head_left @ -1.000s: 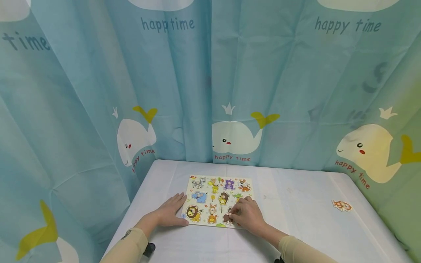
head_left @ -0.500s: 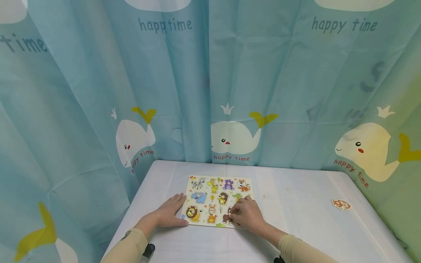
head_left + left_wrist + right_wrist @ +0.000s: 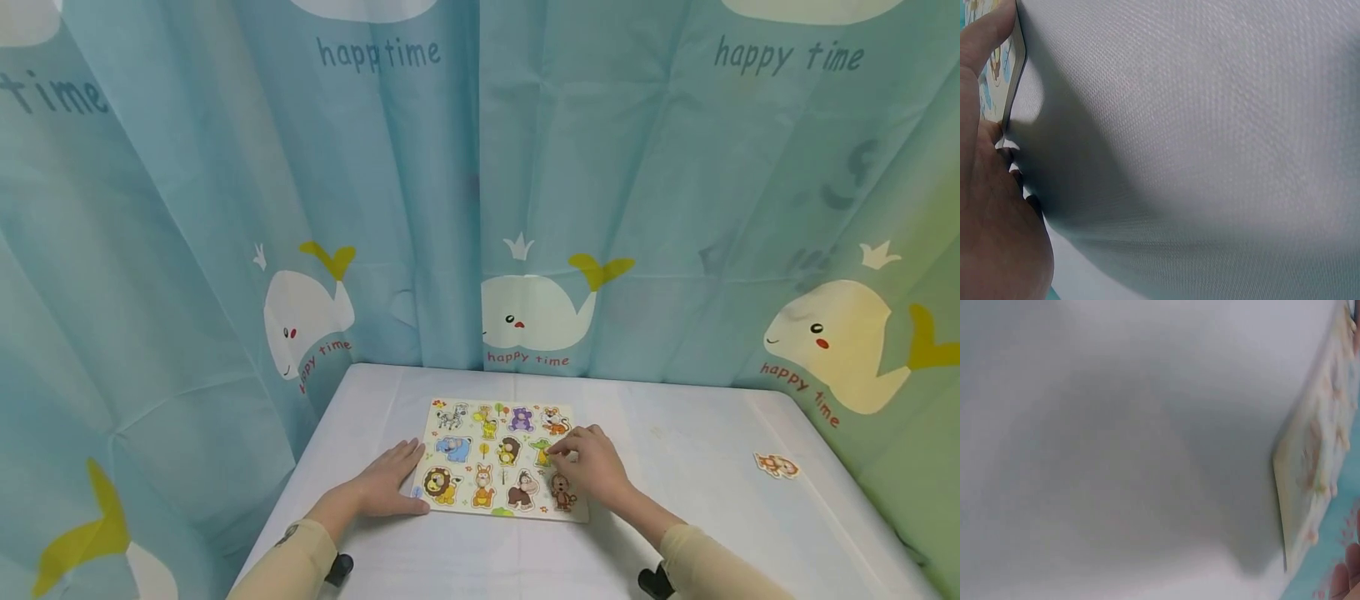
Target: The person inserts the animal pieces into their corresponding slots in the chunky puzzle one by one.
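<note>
A cream knobbed puzzle board (image 3: 453, 510) with several animal pieces lies on the table. My left hand (image 3: 386, 482) is spread along its left edge, thumb at the near corner; in the left wrist view the thumb (image 3: 988, 37) reaches onto the board. Over the right side, my right hand (image 3: 596, 467) has curled fingers, thumb and index pinching at the green crocodile piece (image 3: 540, 452), whose right part they cover. Just below that hand, a brown monkey picture (image 3: 562, 493) shows. The gorilla piece (image 3: 522, 492) sits left of it. In the right wrist view the board (image 3: 1300, 487) appears blurred, side-on.
A loose monkey puzzle piece (image 3: 777, 466) lies far to the right on the white-covered table (image 3: 690, 450). A blue curtain (image 3: 420, 183) with whale prints hangs behind the table and at its sides.
My right hand has left the gorilla piece and moved up and right to the crocodile piece, uncovering the gorilla and the brown monkey picture. The left hand stays in place.
</note>
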Motion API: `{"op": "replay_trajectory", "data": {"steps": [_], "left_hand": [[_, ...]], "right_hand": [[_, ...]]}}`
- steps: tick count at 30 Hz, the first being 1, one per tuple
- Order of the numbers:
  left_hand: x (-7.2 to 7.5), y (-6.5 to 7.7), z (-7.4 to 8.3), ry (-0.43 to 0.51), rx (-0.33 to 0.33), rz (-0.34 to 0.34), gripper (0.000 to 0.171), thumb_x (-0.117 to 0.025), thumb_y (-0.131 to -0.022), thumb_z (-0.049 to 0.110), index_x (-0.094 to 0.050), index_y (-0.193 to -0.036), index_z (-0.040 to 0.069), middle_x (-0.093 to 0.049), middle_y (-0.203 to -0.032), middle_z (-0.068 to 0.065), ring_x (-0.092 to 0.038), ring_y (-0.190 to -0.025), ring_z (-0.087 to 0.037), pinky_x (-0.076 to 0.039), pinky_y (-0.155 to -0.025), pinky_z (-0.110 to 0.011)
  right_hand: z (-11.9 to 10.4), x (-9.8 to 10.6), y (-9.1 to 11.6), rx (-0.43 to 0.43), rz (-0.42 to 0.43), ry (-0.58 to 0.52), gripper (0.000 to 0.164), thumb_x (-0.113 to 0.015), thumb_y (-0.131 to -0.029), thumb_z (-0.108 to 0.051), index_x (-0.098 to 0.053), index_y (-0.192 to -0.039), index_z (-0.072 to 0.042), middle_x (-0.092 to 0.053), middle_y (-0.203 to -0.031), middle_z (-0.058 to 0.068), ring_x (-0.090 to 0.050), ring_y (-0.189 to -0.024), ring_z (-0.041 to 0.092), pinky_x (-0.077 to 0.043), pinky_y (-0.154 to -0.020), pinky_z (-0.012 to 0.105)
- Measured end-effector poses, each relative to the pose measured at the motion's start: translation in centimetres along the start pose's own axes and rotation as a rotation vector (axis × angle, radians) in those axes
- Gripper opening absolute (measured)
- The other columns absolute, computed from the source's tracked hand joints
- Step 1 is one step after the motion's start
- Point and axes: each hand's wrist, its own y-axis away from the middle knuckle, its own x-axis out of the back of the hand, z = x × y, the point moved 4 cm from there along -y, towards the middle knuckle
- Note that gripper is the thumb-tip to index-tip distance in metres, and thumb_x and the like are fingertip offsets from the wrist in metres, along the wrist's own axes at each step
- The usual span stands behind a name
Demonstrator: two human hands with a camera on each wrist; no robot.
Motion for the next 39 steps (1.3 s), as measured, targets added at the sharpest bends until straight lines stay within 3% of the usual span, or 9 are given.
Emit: {"op": "replay_trajectory", "data": {"steps": [11,23,29,39], "left_hand": [[0.1,-0.1,0.0,0.002,-0.002,0.001,0.108,-0.075,-0.081,0.065,-0.03,-0.161,0.007,-0.023,-0.168,-0.012,-0.017,-0.155,-0.035,-0.022,-0.124,-0.055],[0.1,-0.1,0.0,-0.009,-0.014,0.001,0.108,-0.075,-0.081,0.064,-0.03,-0.161,0.006,-0.023,-0.168,-0.014,-0.018,-0.154,-0.037,-0.022,-0.123,-0.056],[0.0,-0.1,0.0,-0.014,-0.014,0.001,0.109,-0.075,-0.081,0.065,-0.03,-0.161,0.006,-0.023,-0.168,-0.015,-0.018,-0.154,-0.037,-0.022,-0.123,-0.057],[-0.1,0.0,-0.1,-0.007,-0.009,0.01,0.11,-0.074,-0.079,0.067,-0.031,-0.161,0.007,-0.024,-0.168,-0.011,-0.018,-0.155,-0.033,-0.022,-0.124,-0.053]], "right_hand": [[5.1,3.8,-0.4,-0.133,0.094,-0.035,0.011,-0.076,-0.092,-0.02,-0.082,-0.099,-0.013,-0.07,-0.095,0.001,-0.055,-0.096,0.026,-0.043,-0.074,0.039],[11.6,7.7,2.0,-0.232,0.147,0.026,0.022,-0.068,-0.098,-0.02,-0.079,-0.108,-0.003,-0.068,-0.101,0.015,-0.055,-0.102,0.042,-0.044,-0.081,0.057],[14.6,8.9,3.0,-0.328,0.144,0.067,0.028,-0.065,-0.099,-0.023,-0.077,-0.111,0.0,-0.067,-0.103,0.02,-0.054,-0.1,0.047,-0.042,-0.079,0.061],[17.9,10.2,4.3,-0.468,0.15,0.069,0.03,-0.062,-0.098,-0.021,-0.075,-0.111,0.003,-0.068,-0.106,0.024,-0.054,-0.098,0.046,-0.042,-0.072,0.056]]}}
